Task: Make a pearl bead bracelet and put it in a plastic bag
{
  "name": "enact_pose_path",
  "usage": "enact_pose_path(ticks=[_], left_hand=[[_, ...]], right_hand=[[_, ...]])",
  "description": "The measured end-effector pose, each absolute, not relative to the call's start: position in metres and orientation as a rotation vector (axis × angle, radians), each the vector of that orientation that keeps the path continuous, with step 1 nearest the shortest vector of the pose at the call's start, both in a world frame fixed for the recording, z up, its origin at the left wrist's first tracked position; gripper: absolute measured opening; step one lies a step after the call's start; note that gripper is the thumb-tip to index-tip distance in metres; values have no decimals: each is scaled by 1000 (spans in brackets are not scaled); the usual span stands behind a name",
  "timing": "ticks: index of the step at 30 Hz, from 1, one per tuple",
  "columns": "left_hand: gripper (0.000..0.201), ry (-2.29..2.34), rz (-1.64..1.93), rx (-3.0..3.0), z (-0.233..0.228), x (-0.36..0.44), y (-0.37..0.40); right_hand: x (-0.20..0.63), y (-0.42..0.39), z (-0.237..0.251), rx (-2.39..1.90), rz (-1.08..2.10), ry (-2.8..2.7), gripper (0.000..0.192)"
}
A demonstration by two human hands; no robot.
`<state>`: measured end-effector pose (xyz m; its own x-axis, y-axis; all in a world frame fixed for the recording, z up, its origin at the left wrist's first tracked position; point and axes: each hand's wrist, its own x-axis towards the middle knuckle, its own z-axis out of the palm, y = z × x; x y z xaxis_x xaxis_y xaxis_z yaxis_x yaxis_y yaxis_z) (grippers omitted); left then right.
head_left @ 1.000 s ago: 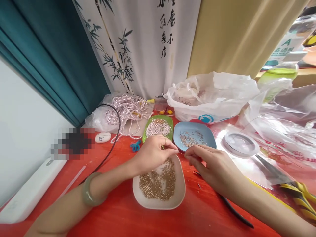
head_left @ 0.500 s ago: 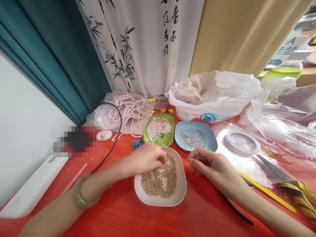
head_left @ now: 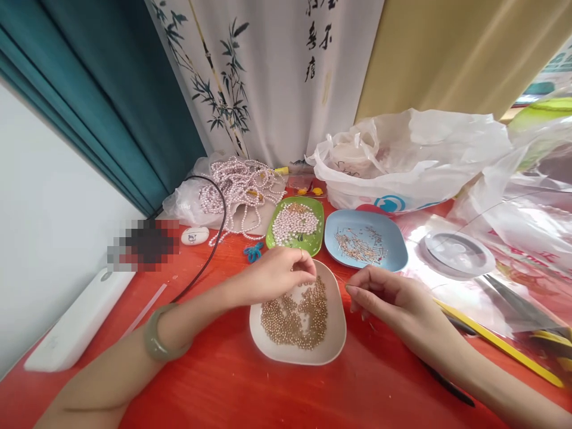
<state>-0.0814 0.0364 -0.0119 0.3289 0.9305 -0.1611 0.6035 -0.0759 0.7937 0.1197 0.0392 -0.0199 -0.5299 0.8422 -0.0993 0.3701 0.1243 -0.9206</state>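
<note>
A white dish (head_left: 333,351) full of small gold beads (head_left: 295,319) sits on the red table (head_left: 223,387) in front of me. My left hand (head_left: 279,273) hovers over the dish's far rim, fingertips pinched together just above the beads; whether a bead is between them is too small to tell. My right hand (head_left: 388,298) is just right of the dish, thumb and forefinger pinched on a thin metal pin (head_left: 340,278) that points toward the left hand. A green bangle (head_left: 156,339) circles my left wrist.
Behind the white dish stand a green dish of pearls (head_left: 297,223) and a blue dish of metal pins (head_left: 366,245). Pearl strands (head_left: 236,190) lie at the back left beside a black cable (head_left: 214,250). Plastic bags (head_left: 402,161), a clear spool (head_left: 458,253) and pliers (head_left: 447,384) lie right.
My left hand dipped from near the right hand down into the gold beads, then rose slightly with fingertips pinched. The right hand stayed beside the dish. The view shifted left and down.
</note>
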Motion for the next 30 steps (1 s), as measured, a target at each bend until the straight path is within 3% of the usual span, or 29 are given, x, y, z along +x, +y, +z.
enact_pose_path(ticks=[9,30], left_hand=[[9,1013,828,1020,-17,-70,38],[8,902,865,800,-27,-70,39]], right_hand=[[111,32,-22,-1091,1583,-1776,17],[108,26,-31,-1024,1508,-1649,15]])
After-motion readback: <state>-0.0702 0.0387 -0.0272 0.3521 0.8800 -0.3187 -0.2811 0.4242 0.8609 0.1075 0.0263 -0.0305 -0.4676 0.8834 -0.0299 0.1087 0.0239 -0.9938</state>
